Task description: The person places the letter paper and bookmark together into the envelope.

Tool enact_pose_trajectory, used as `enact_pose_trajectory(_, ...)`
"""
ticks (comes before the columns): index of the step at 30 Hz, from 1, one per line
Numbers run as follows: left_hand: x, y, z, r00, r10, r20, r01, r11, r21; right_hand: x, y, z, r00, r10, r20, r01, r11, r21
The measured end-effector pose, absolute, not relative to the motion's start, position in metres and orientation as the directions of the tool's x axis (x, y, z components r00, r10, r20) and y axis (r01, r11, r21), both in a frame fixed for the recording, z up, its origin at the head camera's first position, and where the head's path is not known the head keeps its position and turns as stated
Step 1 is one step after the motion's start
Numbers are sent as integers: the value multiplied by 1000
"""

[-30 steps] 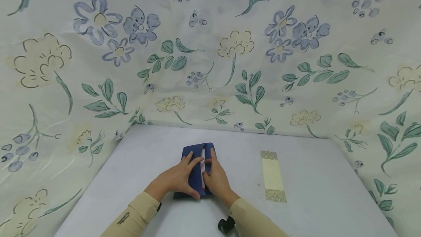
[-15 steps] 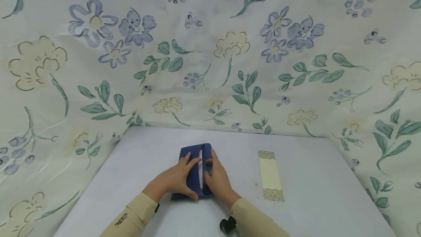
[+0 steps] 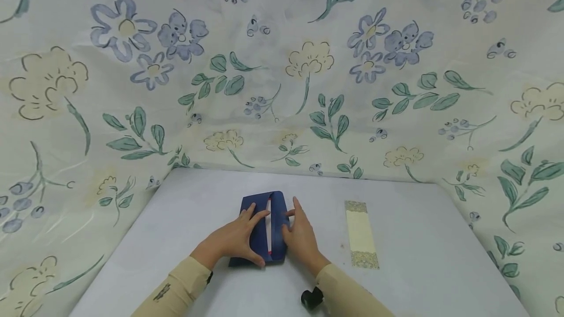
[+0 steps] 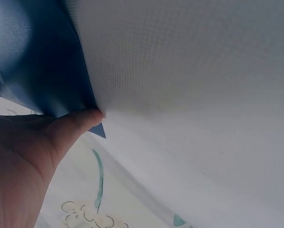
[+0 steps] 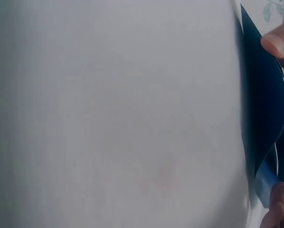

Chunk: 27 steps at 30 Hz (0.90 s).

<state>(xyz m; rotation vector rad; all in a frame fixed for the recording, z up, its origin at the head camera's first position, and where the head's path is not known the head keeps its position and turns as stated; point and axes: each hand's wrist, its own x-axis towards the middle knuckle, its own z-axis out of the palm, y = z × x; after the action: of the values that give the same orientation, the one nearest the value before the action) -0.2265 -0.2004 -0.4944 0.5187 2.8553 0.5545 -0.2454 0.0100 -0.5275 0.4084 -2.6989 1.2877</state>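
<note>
A dark blue envelope (image 3: 278,231), its right side raised like a flap, lies on the white table. A white strip with red ends (image 3: 269,231) shows through the gap in it. My left hand (image 3: 235,238) rests spread over the envelope's left part, thumb near its front edge; the left wrist view shows that thumb against the blue envelope (image 4: 42,52). At the envelope's right edge, my right hand (image 3: 304,242) touches the side with fingers mostly straight. In the right wrist view the blue envelope (image 5: 263,95) shows a curved opening, with fingertips near it.
A cream strip with glittery gold ends (image 3: 362,234) lies on the white table (image 3: 418,238) to the right. A small black object (image 3: 312,298) sits by the right sleeve. Floral sheeting (image 3: 273,87) stands behind the table and along its sides.
My right hand has moved right, from over the raised flap to the envelope's outer right edge. The flap looks wider and more exposed. My left hand stays on the envelope.
</note>
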Motion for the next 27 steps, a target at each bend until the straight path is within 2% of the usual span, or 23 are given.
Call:
enact_pose_trajectory(11,-226,-197,-492,-916,382,-120,310,866,393,-253,31,-529,-968,-92,233,-237,643,-729)
enact_pose_trajectory(27,-230,-191,-493,-913,387,-127,315,868,384,-254,50,-530,-967,-82,240,-231,671,-704)
